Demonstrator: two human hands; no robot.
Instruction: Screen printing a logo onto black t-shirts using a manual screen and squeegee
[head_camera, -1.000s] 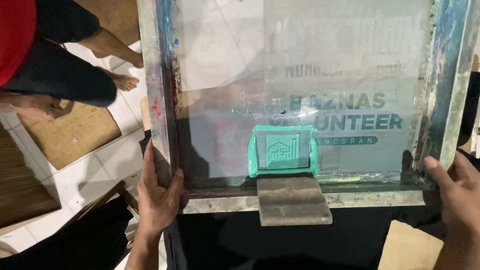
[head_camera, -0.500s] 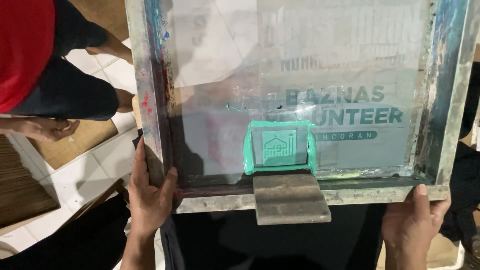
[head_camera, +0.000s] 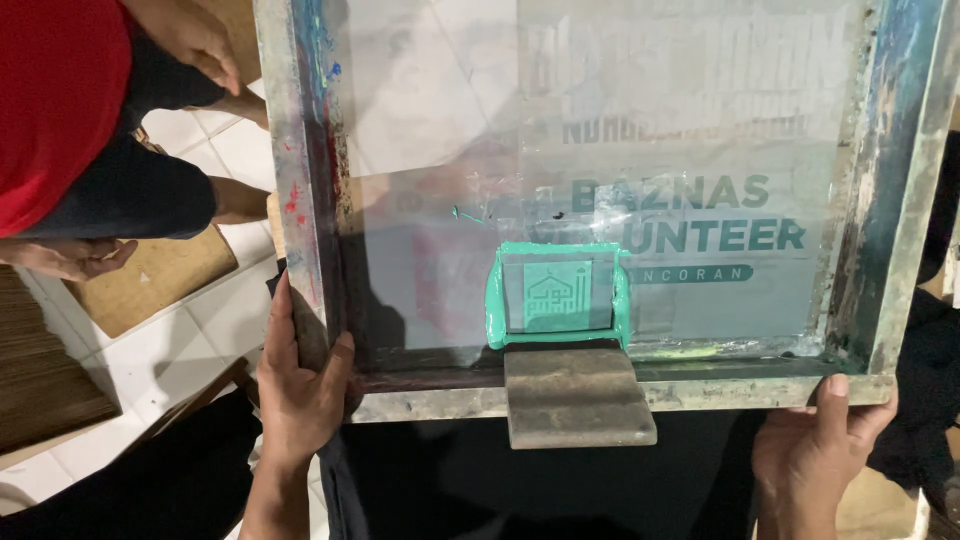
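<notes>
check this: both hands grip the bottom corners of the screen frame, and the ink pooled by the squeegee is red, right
Not quite. The head view shows the ink by the squeegee is teal green, not red. The rest holds: the left hand and right hand grip the bottom corners of the screen frame.

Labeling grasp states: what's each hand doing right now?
Left hand: closed on the screen-printing frame at its near-left corner.
Right hand: closed on the frame's near-right corner.
</notes>
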